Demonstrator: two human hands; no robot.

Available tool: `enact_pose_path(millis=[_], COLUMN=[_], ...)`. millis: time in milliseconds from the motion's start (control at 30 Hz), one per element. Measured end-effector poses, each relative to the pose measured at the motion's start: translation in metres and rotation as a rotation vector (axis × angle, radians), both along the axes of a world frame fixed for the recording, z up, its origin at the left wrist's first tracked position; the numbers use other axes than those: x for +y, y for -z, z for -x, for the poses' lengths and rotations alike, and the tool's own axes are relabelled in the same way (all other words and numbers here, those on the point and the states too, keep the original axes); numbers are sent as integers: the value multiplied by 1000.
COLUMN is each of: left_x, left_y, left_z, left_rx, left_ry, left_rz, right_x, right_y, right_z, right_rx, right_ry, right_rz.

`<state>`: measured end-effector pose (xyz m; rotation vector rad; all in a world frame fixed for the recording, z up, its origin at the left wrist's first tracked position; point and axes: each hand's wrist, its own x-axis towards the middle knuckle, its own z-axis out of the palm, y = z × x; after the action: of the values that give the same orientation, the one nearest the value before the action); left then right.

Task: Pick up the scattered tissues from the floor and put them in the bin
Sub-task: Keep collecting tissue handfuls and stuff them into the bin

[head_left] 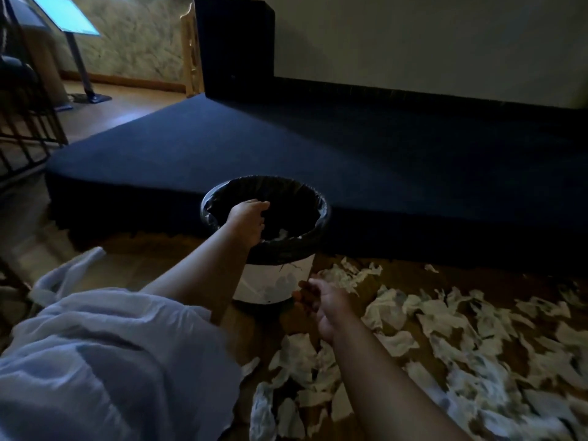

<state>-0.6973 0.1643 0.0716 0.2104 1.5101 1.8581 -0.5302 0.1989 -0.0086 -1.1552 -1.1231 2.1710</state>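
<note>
Reaching our left hand (246,222), fingers curled downward, empty, into the upright bin (276,281); right hand (321,305) loosely open beside tissues (445,326).

No legible text, label, brand, number or sign appears anywhere in the view. The lit panel (65,14) on a stand at upper left glows pale blue, but any writing on it is too blurred to read. The bin (276,281) shows only faint grey marks on its white wall, not readable as characters.
</note>
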Motion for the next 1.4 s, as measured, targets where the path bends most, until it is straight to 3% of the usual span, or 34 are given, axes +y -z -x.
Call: enact_pose_path(millis=[133, 300, 400, 500, 633, 700, 833, 967, 1033, 1267, 1400], left_x=[-45, -118, -163, -207, -253, -260, -252, -244, -243, -250, -258], left_y=[6, 74, 141, 208, 262, 269, 275, 284, 287, 290, 298], left_z=[-40, -86, -103, -121, -153, -168, -175, -178, -179, -167, -156], left_rx=[206, 219, 225, 294, 654, 626, 544, 666, 751, 835, 849], left_ry=[120, 282, 285, 296, 310, 391, 550, 686, 658, 571, 464], left_rz=[-32, 139, 332, 549, 949, 1039, 1085, 1160, 1174, 1000, 903], right_x=[-13, -43, -68, -98, -124, -122, -116, -115, -106, -47, -21], right_y=[9, 60, 121, 184, 222, 224, 223, 223, 217, 186, 195], right_z=[-10, -36, -49, -62, -67, -60, -56, -74, -87, -105, -108], right_rx=[-58, -153, -334, -529, -759, -810, -781, -766, -741, -751, -961], right_ry=[-39, -189, -345, -541, -726, -793, -885, -941, -946, -472, -439], right_rz=[-45, -156, -263, -526, -1001, -987, -924, -1185, -1220, -941, -919])
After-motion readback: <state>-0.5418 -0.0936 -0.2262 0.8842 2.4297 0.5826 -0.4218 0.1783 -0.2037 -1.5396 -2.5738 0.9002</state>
